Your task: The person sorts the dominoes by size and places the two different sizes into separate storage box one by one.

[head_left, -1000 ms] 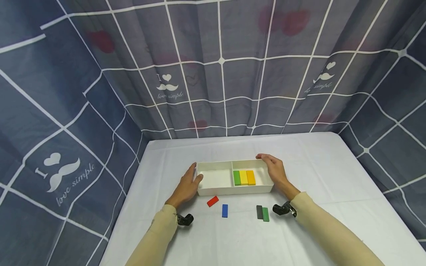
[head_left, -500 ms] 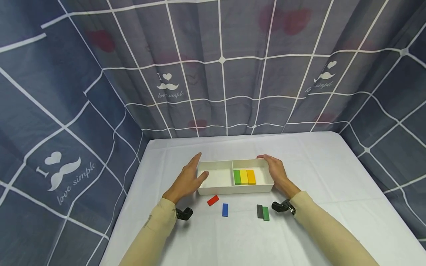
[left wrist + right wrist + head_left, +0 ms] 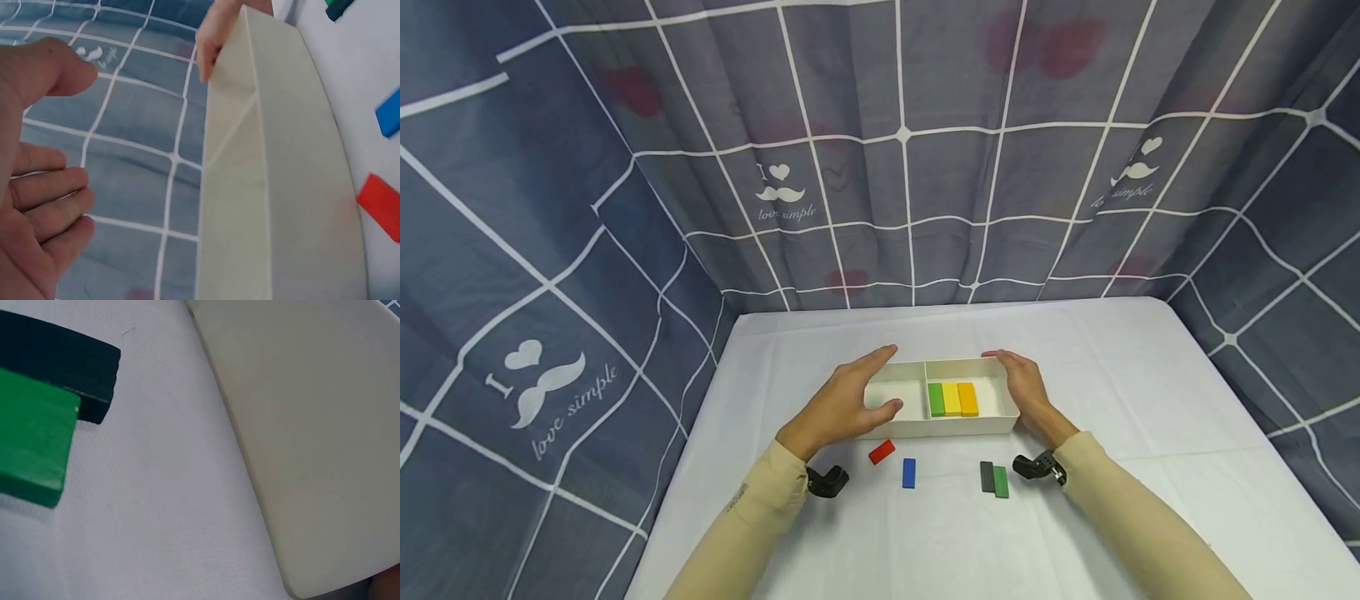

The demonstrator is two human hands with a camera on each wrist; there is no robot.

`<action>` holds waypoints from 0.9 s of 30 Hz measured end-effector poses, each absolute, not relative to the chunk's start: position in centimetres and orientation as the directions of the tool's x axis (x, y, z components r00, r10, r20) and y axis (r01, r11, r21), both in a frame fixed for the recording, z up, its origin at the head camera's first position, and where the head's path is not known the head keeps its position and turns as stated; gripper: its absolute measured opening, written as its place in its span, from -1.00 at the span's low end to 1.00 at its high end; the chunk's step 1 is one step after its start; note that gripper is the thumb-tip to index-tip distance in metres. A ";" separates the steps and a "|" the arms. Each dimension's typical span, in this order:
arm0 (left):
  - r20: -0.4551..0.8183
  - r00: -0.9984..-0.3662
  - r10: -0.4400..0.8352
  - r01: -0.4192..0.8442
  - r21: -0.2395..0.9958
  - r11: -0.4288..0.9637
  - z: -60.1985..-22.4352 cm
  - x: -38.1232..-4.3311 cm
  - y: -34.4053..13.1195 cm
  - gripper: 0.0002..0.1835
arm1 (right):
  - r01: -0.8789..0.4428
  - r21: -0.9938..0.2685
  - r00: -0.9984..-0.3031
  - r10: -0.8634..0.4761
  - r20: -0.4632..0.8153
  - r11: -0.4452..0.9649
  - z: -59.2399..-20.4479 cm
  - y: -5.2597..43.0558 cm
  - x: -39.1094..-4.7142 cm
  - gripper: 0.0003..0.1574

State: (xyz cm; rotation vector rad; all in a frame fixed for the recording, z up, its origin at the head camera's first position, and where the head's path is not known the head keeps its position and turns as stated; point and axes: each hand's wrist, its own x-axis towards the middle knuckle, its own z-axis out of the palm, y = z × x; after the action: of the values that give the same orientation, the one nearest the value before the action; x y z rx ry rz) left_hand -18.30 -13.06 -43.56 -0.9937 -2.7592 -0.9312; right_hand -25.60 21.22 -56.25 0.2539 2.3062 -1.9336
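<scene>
A white two-compartment box (image 3: 936,428) stands on the table. Over its left compartment hovers my left hand (image 3: 842,404), thumb spread from the fingers and nothing between them; the left wrist view also shows this hand (image 3: 47,200) apart from the box wall (image 3: 306,162). My right hand (image 3: 1028,390) holds the box's right end, fingers bent round its back corner; its thumb is hidden. In the right compartment lie a light green block (image 3: 936,400), a yellow block (image 3: 951,399) and an orange block (image 3: 967,399), side by side.
Before the box lie a red block (image 3: 882,452), a blue block (image 3: 908,473), a black block (image 3: 987,477) and a dark green block (image 3: 1001,482), the last two touching. Grey checked curtains (image 3: 850,192) surround the white-clothed table (image 3: 940,550).
My left hand has left the box's left end, risen and moved right over the left compartment. The right hand stays at the right end. The blocks lie as before.
</scene>
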 end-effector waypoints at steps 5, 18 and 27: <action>0.251 -0.741 0.623 0.653 0.482 0.583 -42.6 -18.1 -11.3 -0.17 | 0.205 -0.963 -0.978 0.065 -0.197 0.174 -56.2 21.2 -25.6 -0.33; 0.177 -0.660 0.730 0.709 0.470 0.526 -43.0 -17.2 -7.5 -0.25 | 0.200 -0.962 -0.979 0.068 -0.190 0.188 -56.3 21.0 -25.5 -0.31; 0.149 -0.583 0.799 0.779 0.383 0.497 -44.0 -16.5 -5.3 -0.33 | 0.207 -0.960 -0.978 0.072 -0.196 0.187 -56.1 20.9 -25.4 -0.32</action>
State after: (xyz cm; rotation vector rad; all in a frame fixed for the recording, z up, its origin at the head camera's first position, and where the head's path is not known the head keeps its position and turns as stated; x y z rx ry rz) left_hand -16.50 -5.28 -44.03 -1.4548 -2.7592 -0.6661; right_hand -25.41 20.93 -56.13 0.2756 2.3354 -1.9184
